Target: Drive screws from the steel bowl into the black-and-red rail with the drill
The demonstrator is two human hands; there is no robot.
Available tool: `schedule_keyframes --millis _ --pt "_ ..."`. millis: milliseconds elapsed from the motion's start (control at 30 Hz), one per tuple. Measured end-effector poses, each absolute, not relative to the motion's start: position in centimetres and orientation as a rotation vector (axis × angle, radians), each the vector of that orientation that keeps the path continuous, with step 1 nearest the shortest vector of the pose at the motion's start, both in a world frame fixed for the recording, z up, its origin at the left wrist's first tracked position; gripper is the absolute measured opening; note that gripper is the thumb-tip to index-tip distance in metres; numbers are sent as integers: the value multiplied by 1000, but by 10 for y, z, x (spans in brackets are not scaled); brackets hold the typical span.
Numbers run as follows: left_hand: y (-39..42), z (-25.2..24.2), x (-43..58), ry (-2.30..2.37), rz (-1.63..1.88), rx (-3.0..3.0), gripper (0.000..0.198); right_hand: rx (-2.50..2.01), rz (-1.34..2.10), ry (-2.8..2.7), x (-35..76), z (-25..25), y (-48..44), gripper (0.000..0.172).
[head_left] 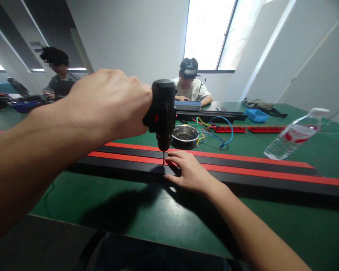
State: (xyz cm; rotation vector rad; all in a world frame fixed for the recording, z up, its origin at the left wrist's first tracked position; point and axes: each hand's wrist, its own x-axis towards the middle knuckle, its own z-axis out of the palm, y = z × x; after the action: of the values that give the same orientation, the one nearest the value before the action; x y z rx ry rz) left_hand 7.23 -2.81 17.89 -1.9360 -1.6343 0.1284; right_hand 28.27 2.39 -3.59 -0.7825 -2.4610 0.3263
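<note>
Drill (163, 113) gripped tight in left hand (107, 105), bit down on the rail (257, 167); right hand (188, 171) lies flat and open, just right of the bit.

Plain white walls (124, 34) stand far beyond the left hand (110, 105). Above and behind the right hand (186, 171), a tall slanted window (209, 34) glares with daylight. A green-topped table (271, 218) runs wide beneath both hands, its surface faintly shiny, shadowed under the left hand.
</note>
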Motion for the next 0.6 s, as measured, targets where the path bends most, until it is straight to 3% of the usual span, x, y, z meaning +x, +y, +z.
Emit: schedule_keyframes --millis 600 --pt "-24 186 55 -1699 104 -2098 57 -767 331 -2457 283 -33 22 42"
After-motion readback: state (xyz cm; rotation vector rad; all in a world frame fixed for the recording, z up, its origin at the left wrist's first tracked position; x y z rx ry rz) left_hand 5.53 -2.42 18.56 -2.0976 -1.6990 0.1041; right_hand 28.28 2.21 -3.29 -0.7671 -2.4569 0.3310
